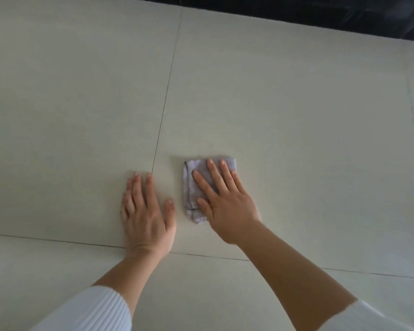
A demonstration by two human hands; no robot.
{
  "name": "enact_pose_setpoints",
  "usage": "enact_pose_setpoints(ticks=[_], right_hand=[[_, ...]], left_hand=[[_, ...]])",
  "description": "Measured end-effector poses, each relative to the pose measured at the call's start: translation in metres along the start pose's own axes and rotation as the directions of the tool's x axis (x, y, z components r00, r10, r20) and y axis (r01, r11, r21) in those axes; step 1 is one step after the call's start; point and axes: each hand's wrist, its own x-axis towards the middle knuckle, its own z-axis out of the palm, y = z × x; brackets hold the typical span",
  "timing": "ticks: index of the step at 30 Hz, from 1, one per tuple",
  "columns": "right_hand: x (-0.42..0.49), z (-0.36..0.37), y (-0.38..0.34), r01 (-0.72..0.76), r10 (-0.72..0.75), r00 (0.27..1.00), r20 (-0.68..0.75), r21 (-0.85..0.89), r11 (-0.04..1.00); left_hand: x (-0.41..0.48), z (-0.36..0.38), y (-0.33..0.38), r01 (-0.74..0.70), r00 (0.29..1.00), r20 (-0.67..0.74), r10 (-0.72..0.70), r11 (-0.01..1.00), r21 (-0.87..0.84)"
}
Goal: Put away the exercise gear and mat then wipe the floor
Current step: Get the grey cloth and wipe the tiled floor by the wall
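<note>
Grey and folded into a small pad, the cloth (201, 187) lies flat on the pale tiled floor (296, 115), and your right hand (225, 201) is spread open on top of it, fingers (221, 173) extended and palm pressing down rather than gripping. Your left hand (146, 211) is also open and flat, planted straight on the bare tile just beside the cloth, over the meeting of two grout lines (163, 111), and looks to be propping you up. No exercise gear and no mat show anywhere in view, so you appear to have finished the putting-away part, though anything outside this stretch of floor cannot be checked. That puts you in the last step, the wiping. How much of it is done is hard to judge: the tiles carry no visible streaks, damp patches or dirt to mark wiped from unwiped. A wide run of tile reaches from the cloth up to the dark edge (320, 10) at the top, so you likely have more ground to cover.
</note>
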Motion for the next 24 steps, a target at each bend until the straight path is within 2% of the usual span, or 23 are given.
enact_pose_setpoints(ticks=[6,14,24], right_hand=[[-0.041,0.0,0.062,-0.125,0.125,0.991,0.044,-0.012,0.992],[0.058,-0.029,0.097,-0.367,0.365,0.93,0.039,0.139,0.92],[0.142,-0.062,0.112,-0.457,0.459,0.888,0.037,0.199,0.867]], left_hand=[[-0.002,-0.002,-0.001,-0.006,1.0,0.015,0.006,1.0,0.02],[0.0,0.002,0.0,0.006,0.999,-0.042,-0.006,1.0,0.008],[-0.002,0.005,0.0,-0.001,0.999,-0.051,0.001,1.0,0.01]])
